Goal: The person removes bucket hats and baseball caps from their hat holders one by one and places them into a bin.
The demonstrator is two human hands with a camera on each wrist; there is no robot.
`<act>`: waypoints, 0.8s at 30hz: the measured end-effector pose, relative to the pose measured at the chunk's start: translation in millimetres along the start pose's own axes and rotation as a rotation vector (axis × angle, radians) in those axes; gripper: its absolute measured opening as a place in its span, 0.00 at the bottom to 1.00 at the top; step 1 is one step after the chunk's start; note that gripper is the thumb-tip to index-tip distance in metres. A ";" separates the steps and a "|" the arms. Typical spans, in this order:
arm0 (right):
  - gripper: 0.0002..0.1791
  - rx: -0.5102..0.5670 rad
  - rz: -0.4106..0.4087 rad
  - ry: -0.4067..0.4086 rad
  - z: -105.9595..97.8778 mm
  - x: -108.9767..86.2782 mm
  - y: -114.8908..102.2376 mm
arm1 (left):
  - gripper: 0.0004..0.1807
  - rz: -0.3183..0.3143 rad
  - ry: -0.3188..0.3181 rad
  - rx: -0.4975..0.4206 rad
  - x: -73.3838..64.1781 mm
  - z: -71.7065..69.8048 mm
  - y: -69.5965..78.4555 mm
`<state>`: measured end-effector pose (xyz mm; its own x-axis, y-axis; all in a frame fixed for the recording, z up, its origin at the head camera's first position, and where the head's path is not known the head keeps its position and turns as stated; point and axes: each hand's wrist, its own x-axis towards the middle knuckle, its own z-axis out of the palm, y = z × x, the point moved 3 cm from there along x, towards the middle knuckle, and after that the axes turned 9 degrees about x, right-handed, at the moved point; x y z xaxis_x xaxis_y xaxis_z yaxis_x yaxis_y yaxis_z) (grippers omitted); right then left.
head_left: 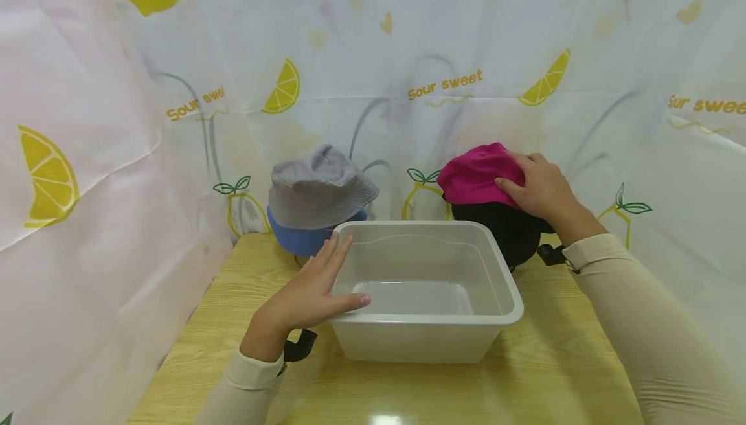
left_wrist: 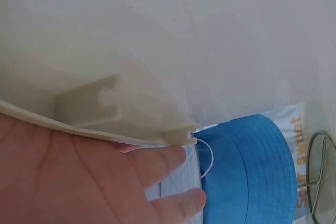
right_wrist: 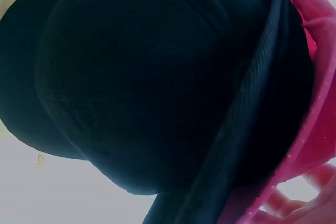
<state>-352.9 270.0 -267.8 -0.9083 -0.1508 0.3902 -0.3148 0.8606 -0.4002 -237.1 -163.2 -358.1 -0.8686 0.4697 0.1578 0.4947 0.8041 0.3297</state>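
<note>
A light grey plastic tub (head_left: pixel 419 341) stands on the table, its inside bare. My left hand (head_left: pixel 309 295) lies at its left front corner, fingers straight along the outside and thumb over the front rim. In the left wrist view the palm is against the rim of the tub (left_wrist: pixel 79 132). Behind the tub on the right, my right hand (head_left: pixel 542 185) grips a bright pink hat (head_left: pixel 480 175), thumb on its near side. The pink hat sits over black headwear (head_left: pixel 504 230); in the right wrist view a black cap (right_wrist: pixel 142 87) fills most of the picture beside the pink brim (right_wrist: pixel 315 103).
Behind the tub on the left, a grey bucket hat (head_left: pixel 320 188) sits over a blue bucket hat (head_left: pixel 300 238). A wire stand (left_wrist: pixel 314 182) shows in the left wrist view. Lemon-print curtains (head_left: pixel 361 75) close off the back and sides of the wooden table (head_left: pixel 233 321).
</note>
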 end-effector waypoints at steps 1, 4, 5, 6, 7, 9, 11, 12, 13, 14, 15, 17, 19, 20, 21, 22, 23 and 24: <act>0.39 -0.005 -0.010 0.015 0.3 -0.5 -0.9 | 0.60 -0.003 -0.001 0.000 -0.3 0.0 0.0; 0.35 -0.023 -0.035 0.061 1.1 -1.8 -2.4 | 0.60 -0.001 0.000 0.001 -0.4 0.2 1.1; 0.34 -0.028 -0.044 0.080 1.4 -2.2 -2.3 | 0.60 0.000 0.001 0.007 -0.2 0.7 1.2; 0.33 -0.030 -0.055 0.098 2.0 -2.5 -2.3 | 0.60 -0.001 0.002 0.007 -0.2 0.6 1.7; 0.33 -0.032 -0.069 0.115 2.6 -2.6 -2.1 | 0.60 -0.001 0.002 0.010 -0.3 0.5 2.0; 0.32 -0.030 -0.098 0.148 4.1 -2.4 -2.0 | 0.61 -0.004 0.007 0.020 -0.5 0.2 2.6; 0.31 -0.027 -0.134 0.179 5.0 -2.2 -2.7 | 0.62 -0.024 0.005 0.024 -1.3 -0.3 2.1; 0.31 -0.024 -0.148 0.192 5.4 -2.0 -3.1 | 0.63 -0.032 0.005 0.022 -1.9 -1.0 2.3; 0.31 -0.023 -0.162 0.206 5.3 -1.8 -3.8 | 0.64 -0.041 0.003 0.027 -2.1 -0.8 1.9; 0.31 -0.022 -0.172 0.221 5.2 -1.5 -4.0 | 0.65 -0.047 0.001 0.028 -2.0 -0.6 1.7; 0.30 -0.022 -0.182 0.235 4.7 -1.4 -4.5 | 0.66 -0.054 -0.003 0.023 -2.0 -0.5 1.6; 0.29 -0.028 -0.199 0.261 3.8 -0.5 -5.9 | 0.67 -0.071 -0.017 0.009 -1.7 -0.2 1.3; 0.29 -0.034 -0.213 0.289 2.3 0.9 -7.8 | 0.68 -0.082 -0.028 -0.002 -1.2 -0.4 1.5; 0.28 -0.031 -0.216 0.304 1.4 1.6 -8.7 | 0.68 -0.087 -0.032 -0.009 -1.0 -0.7 1.6; 0.28 -0.030 -0.217 0.318 0.4 2.3 -10.0 | 0.68 -0.087 -0.032 -0.014 -1.0 -1.4 1.8; 0.28 -0.026 -0.219 0.335 -0.8 2.9 -11.1 | 0.67 -0.090 -0.034 -0.018 -0.8 -1.6 1.8; 0.27 -0.018 -0.221 0.353 -2.2 3.5 -12.4 | 0.67 -0.091 -0.035 -0.020 -0.8 -2.0 2.0; 0.27 -0.008 -0.220 0.366 -3.9 3.5 -14.0 | 0.67 -0.094 -0.035 -0.021 -0.7 -2.2 2.0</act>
<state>-350.6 259.3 -257.6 -0.6618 -0.1498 0.7346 -0.4865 0.8313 -0.2688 -235.6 -162.7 -355.5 -0.9093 0.4057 0.0928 0.4104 0.8374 0.3609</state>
